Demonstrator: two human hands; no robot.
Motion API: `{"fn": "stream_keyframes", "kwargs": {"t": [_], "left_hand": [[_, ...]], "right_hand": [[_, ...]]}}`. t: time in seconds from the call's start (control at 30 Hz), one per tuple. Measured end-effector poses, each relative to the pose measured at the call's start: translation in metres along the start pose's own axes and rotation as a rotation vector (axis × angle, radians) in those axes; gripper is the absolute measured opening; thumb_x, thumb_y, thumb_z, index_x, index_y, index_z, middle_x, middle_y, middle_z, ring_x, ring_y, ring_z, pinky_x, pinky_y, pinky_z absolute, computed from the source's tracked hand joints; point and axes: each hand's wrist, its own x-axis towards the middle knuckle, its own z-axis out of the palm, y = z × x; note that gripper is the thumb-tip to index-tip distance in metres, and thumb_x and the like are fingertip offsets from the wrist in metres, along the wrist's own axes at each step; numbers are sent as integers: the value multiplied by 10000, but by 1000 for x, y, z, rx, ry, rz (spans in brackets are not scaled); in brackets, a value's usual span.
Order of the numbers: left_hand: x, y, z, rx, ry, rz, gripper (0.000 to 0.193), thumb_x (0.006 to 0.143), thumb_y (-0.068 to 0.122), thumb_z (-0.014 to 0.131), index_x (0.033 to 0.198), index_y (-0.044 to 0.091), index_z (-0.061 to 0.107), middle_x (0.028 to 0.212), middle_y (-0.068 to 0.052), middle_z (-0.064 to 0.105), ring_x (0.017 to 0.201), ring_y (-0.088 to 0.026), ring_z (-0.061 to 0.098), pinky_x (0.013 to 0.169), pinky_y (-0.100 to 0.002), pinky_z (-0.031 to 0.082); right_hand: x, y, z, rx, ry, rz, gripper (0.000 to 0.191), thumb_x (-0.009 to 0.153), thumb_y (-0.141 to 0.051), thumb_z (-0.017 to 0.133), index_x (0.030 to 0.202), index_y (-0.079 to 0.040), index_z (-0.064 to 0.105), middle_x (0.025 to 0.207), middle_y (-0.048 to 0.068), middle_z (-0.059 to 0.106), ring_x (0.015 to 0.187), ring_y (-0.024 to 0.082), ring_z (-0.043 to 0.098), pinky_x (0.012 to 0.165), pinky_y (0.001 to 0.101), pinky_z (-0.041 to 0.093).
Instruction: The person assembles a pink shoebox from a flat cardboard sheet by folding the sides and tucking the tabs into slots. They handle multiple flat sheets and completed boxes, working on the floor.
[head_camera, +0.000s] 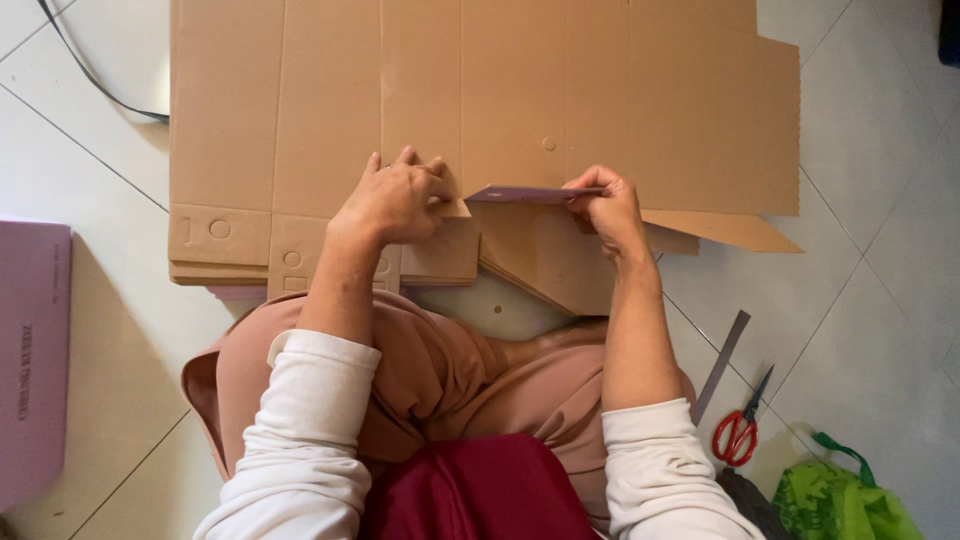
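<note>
A stack of flat brown cardboard sheets (480, 100) lies on the white tiled floor (880, 300), and everything else sits around it. At the stack's near edge the left hand (392, 200) presses down on the top sheet, fingers curled over a small flap (455, 207) of the cardboard. Just to the right of it, the right hand (608, 208) pinches a raised flap (530, 195) whose turned-up face shows purple, thumb and fingers closed on its edge. The two hands are apart, with that lifted flap between them. Below the flap, a folded corner of cardboard (545, 265) angles down toward the person's knees, which are covered in peach cloth.

To the left of the stack, well apart, a purple box (32, 350) rests on the floor. Off the stack's far left corner a black cable (90, 75) curves across the tiles. Near the stack's right side, toward the person, lie a grey ruler (722, 362), red-handled scissors (740, 425) just beside it, and a green bag (840, 500) next to the scissors.
</note>
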Motion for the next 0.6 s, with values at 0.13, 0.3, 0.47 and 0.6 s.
{"fn": "stream_keyframes", "kwargs": {"t": [0.13, 0.3, 0.47, 0.6], "left_hand": [[5, -18, -2, -160, 145, -94, 225, 866, 254, 726, 1073, 212, 804, 1089, -97, 754, 1077, -309, 698, 989, -448, 534], [21, -18, 10, -136, 509, -159, 277, 760, 267, 860, 990, 145, 764, 1019, -115, 707, 1038, -345, 648, 855, -492, 522], [32, -6, 20, -129, 599, -254, 385, 711, 153, 861, 1058, 120, 697, 1130, -100, 618, 1110, -352, 590, 862, -554, 470], [31, 0, 19, -13, 752, -166, 464, 675, 123, 830, 1125, 138, 716, 1264, -125, 614, 1206, -377, 547, 948, -584, 378]], "right_hand": [[-8, -9, -2, -187, -91, 32, 279, 792, 176, 584, 786, -99, 637, 965, 45, 769, 800, 95, 675, 626, 252, 542], [-9, -8, -3, -200, -154, -21, 260, 787, 178, 626, 800, -77, 669, 985, 78, 775, 835, 120, 686, 667, 275, 550], [-6, -2, -5, -182, -112, 15, 256, 798, 166, 609, 806, -78, 685, 988, 70, 781, 799, 99, 675, 646, 261, 546], [-3, 3, -1, -213, -21, -1, 195, 875, 126, 662, 866, -64, 704, 878, 110, 690, 686, 122, 566, 562, 278, 429]]}}
